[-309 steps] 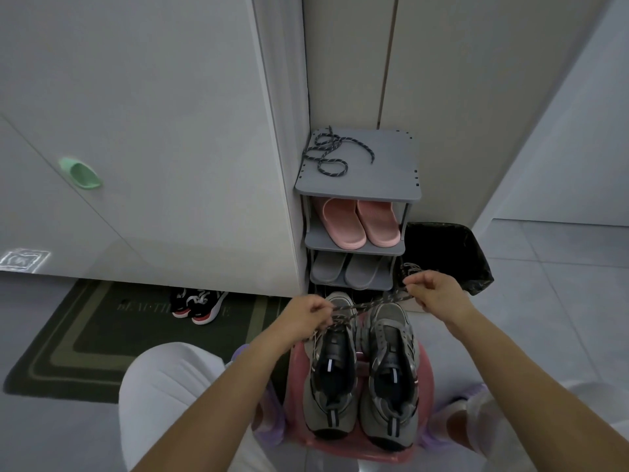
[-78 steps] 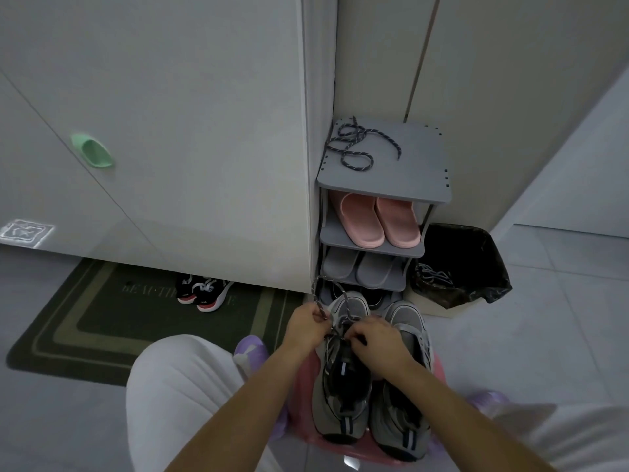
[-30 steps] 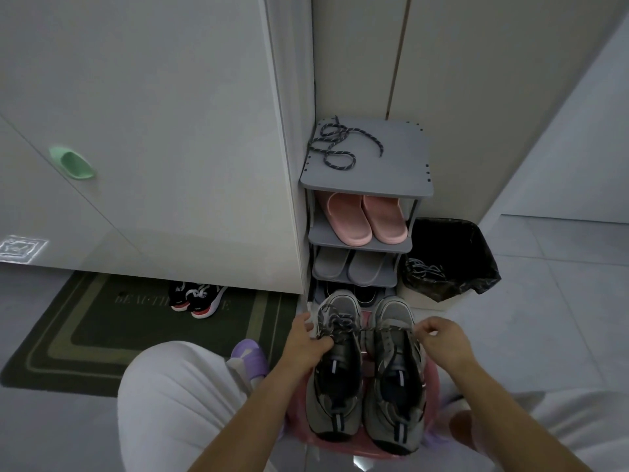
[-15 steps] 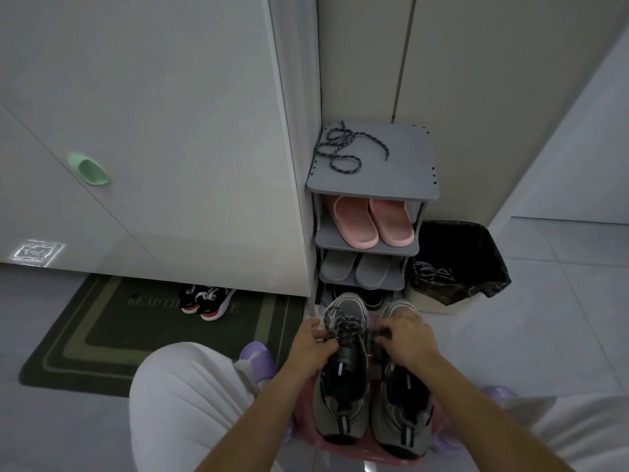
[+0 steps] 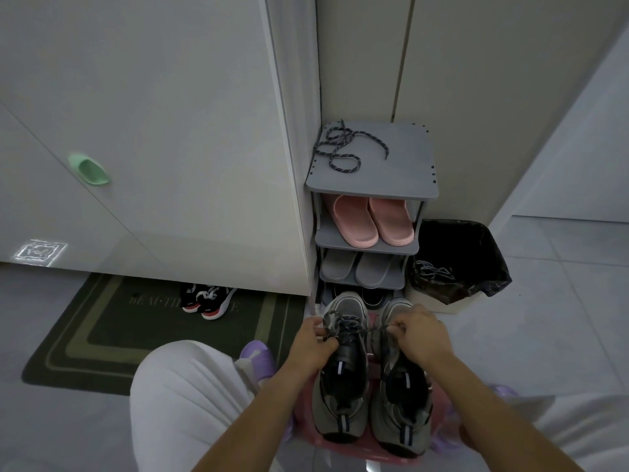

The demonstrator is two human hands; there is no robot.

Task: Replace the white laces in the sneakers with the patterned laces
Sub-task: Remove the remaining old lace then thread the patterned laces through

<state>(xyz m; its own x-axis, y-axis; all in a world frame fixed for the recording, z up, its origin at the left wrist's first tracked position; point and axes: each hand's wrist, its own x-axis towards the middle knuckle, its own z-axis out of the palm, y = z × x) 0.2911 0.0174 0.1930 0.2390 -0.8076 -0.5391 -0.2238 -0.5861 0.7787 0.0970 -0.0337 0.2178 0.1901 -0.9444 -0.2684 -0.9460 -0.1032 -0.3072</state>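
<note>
Pink stool (image 5: 354,449) bears grey sneakers (image 5: 340,396), speckled lace (image 5: 372,330) taut.

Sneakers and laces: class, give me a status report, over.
Left hand grips patterned lace at left sneaker; right hand holds its end taut. Second lace lies on rack. Nothing blocking.

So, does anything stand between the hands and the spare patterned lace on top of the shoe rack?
Nothing visible does. The spare lace lies uncovered on the rack's top shelf. The left hand and right hand grip the threaded lace on the left sneaker.
</note>
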